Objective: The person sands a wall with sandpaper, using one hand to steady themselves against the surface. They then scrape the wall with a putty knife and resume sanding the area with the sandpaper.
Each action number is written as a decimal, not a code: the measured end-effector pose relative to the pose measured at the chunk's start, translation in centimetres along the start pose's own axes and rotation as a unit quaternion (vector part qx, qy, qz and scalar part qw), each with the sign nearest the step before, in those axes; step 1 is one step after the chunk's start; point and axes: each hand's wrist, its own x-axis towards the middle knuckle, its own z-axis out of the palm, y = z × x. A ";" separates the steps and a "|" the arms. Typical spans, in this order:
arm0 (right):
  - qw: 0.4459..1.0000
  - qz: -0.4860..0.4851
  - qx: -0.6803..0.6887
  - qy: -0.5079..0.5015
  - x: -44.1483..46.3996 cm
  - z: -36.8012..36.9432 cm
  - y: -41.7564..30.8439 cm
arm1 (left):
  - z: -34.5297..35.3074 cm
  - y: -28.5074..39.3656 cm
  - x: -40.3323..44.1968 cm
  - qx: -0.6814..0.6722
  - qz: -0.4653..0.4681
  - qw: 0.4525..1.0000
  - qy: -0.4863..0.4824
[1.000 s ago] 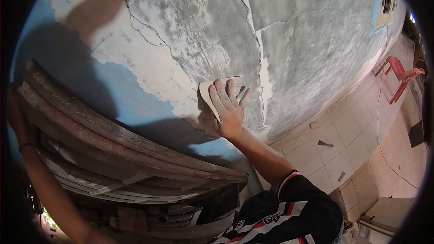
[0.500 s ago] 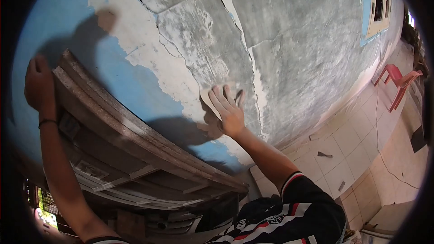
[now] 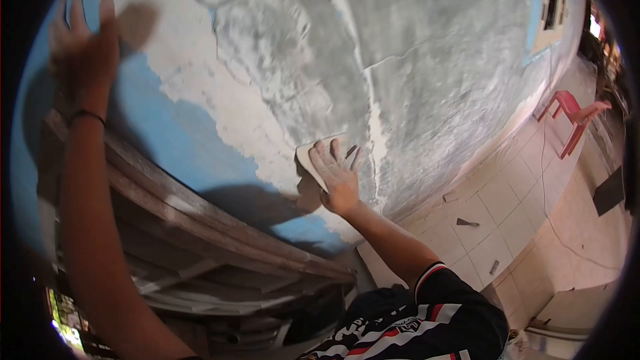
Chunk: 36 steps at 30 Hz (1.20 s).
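Note:
A pale sheet of sandpaper lies against the cracked wall, its left edge lifted off the surface. My right hand holds it there with the palm side to the wall, fingers spread over the sheet. It sits near the border between white filler and grey plaster. My left hand is raised at the upper left by the blue paint, empty, fingers apart and slightly blurred. I cannot tell whether it touches the wall. Below that hand stands a brown wooden piece of furniture with a ledge-like upper edge.
A red plastic chair stands on the tiled floor at right. Two small tools, a scraper and a short blade-like piece, lie on the tiles. A cable runs across the floor. A window frame is at upper right.
My left hand has left the furniture's upper corner, moved up and right, and its fingers have spread. My right hand stays on the sandpaper at nearly the same spot. The view has shifted slightly.

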 end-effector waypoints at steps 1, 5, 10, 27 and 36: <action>1.000 0.003 0.014 0.005 -0.2 0.1 -0.3 | -0.1 0.0 0.0 0.011 0.005 1.000 -0.008; 0.999 -0.004 0.040 0.028 2.7 -0.4 -2.0 | -1.1 0.4 0.5 0.071 0.031 0.996 -0.040; 0.998 -0.020 0.027 0.051 -0.8 3.2 0.6 | -1.6 0.0 0.3 0.187 0.080 0.977 -0.062; 0.999 0.001 -0.024 0.037 -2.7 3.1 0.0 | -2.3 2.0 0.3 0.053 -0.009 0.996 -0.072; 1.000 0.005 0.001 0.006 -1.4 1.6 0.0 | -3.3 3.2 0.9 0.013 0.028 0.996 -0.087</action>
